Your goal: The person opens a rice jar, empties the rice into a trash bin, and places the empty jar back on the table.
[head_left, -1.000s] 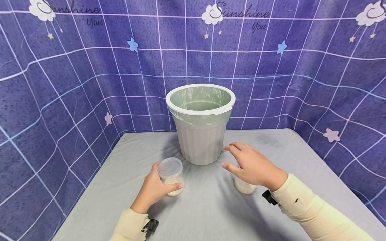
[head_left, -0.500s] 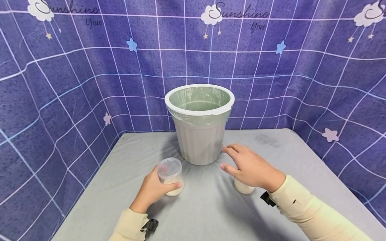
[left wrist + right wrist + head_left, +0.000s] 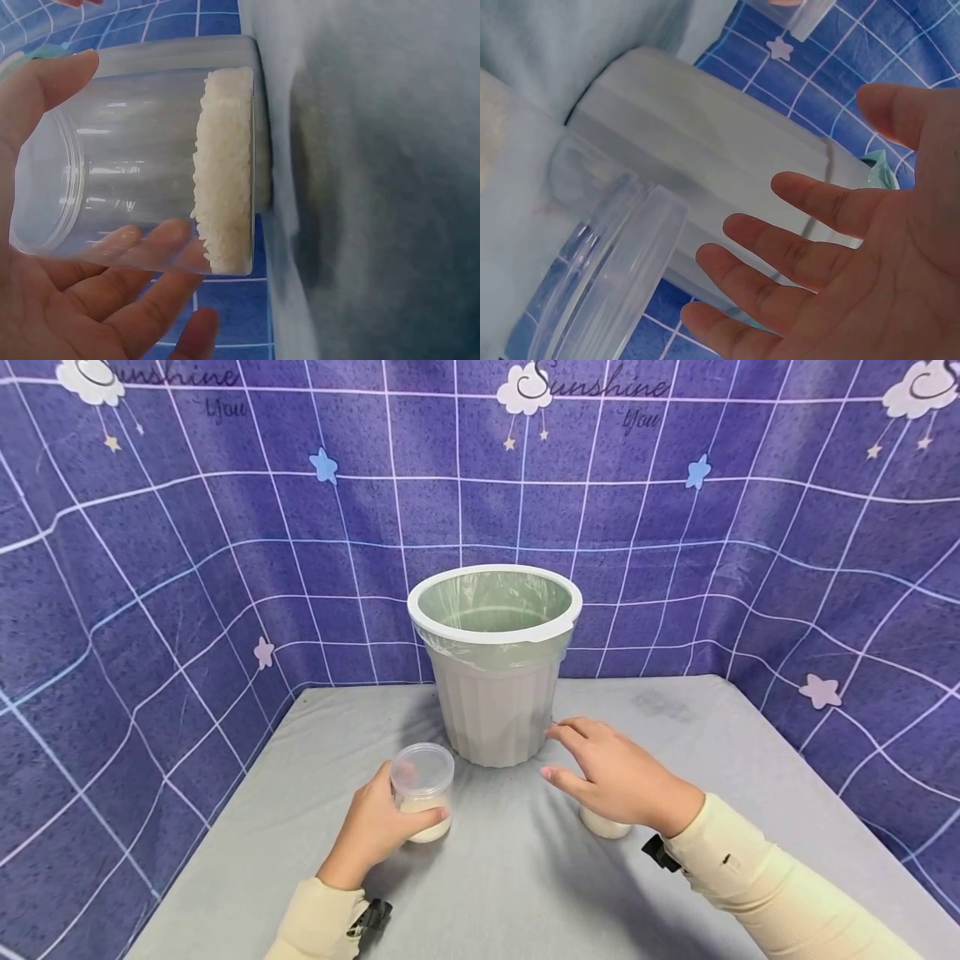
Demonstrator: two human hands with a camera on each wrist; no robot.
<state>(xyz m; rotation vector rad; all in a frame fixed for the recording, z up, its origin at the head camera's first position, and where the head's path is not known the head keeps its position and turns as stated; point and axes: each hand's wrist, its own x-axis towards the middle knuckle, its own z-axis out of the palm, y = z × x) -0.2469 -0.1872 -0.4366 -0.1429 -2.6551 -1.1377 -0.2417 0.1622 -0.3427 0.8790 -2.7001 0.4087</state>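
Observation:
A clear plastic jar (image 3: 422, 793) with a lid and a layer of white rice (image 3: 225, 172) at its bottom is in my left hand (image 3: 375, 822). My thumb and fingers hold it from both sides, upright and apparently just off the cloth. My right hand (image 3: 626, 777) hovers with spread, fairly straight fingers over a second jar (image 3: 603, 823). In the head view the hand hides most of that jar. The right wrist view shows its clear lid (image 3: 622, 270), apart from the fingertips (image 3: 709, 255).
A ribbed grey bin (image 3: 497, 710) with a white rim and clear liner stands behind and between the hands. Grey cloth (image 3: 495, 893) covers the table. Purple grid-patterned curtain (image 3: 360, 527) encloses the back and sides.
The left-hand jar has risen very slightly in the last half second. My right hand has drifted a little to the left, still above the other jar. The head view has shifted slightly.

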